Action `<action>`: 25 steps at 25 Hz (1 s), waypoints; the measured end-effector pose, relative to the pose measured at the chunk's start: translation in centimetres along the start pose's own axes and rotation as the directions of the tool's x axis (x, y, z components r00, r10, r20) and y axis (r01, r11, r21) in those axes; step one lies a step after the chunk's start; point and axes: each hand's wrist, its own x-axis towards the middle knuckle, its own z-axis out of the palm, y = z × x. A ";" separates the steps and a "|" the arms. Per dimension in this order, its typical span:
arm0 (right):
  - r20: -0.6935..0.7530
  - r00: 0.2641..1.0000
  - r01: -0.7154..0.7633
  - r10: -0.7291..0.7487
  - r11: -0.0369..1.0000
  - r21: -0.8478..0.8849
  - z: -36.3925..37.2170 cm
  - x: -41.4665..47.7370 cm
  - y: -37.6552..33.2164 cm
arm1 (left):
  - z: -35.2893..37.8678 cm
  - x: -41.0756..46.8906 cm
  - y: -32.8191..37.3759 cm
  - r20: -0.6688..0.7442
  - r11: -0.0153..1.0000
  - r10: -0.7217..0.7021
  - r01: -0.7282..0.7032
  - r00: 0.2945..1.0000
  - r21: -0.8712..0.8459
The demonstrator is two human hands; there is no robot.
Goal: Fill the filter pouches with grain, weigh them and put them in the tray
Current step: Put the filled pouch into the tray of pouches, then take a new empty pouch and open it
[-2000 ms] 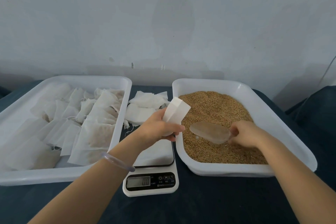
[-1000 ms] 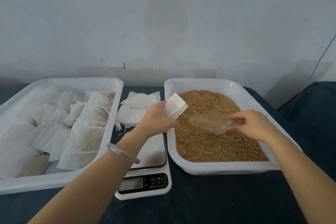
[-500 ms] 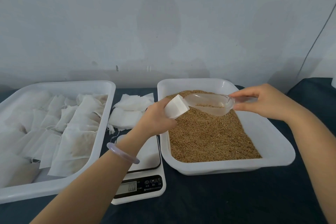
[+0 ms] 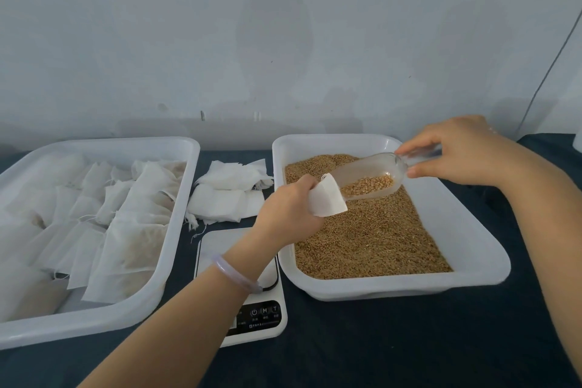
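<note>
Your left hand (image 4: 288, 214) holds a pouch (image 4: 327, 200). Your right hand (image 4: 463, 151) pinches the scoop (image 4: 368, 178), whose tip touches the pouch's mouth, with grain (image 4: 368, 185) inside.

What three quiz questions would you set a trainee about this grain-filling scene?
1. Pick one: the right hand holds A) a brush, B) a clear scoop, C) a knife.
2. True or false: the left hand holds a pouch at the scoop's mouth, above the grain tray.
3. Fill the gap: the spare pouches lie piled just behind the ____.

Key: 1 B. 2 True. 3 scale.
</note>
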 end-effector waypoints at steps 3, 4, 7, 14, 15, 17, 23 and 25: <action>-0.026 0.999 0.019 -0.020 0.999 -0.036 -0.2 -0.1 -0.2 | 0.8 -0.1 0.2 0.002 1.000 -0.009 0.009 1.000 -0.006; -0.038 0.999 0.028 -0.030 0.998 -0.064 -0.2 -0.1 -0.2 | 1.0 0.0 0.3 0.005 1.000 -0.021 0.021 1.000 -0.004; -0.047 0.998 0.046 -0.053 0.989 -0.139 -0.2 0.1 -0.5 | 1.4 0.1 0.4 0.016 0.999 -0.042 0.042 0.999 -0.012; -0.016 1.000 0.015 -0.017 0.991 -0.133 0.2 0.1 -0.1 | 1.7 0.1 0.2 0.031 0.997 -0.055 0.056 0.998 -0.046; -0.010 1.000 0.009 -0.011 0.992 -0.124 0.3 0.1 0.1 | 1.7 0.1 0.1 0.027 0.997 -0.058 0.060 0.998 -0.057; 0.022 1.000 -0.009 0.009 1.000 -0.023 0.5 -0.2 0.4 | 1.7 0.1 0.0 0.020 0.990 -0.076 0.078 0.997 -0.114; 0.099 0.993 -0.098 0.067 0.929 0.356 2.3 -1.2 1.8 | 1.3 -0.1 -0.5 0.032 0.940 -0.112 0.117 0.993 -0.319; 0.069 0.994 -0.111 0.090 0.908 0.405 2.5 -1.3 2.3 | 1.3 -0.1 -0.6 0.027 0.927 -0.122 0.124 0.992 -0.354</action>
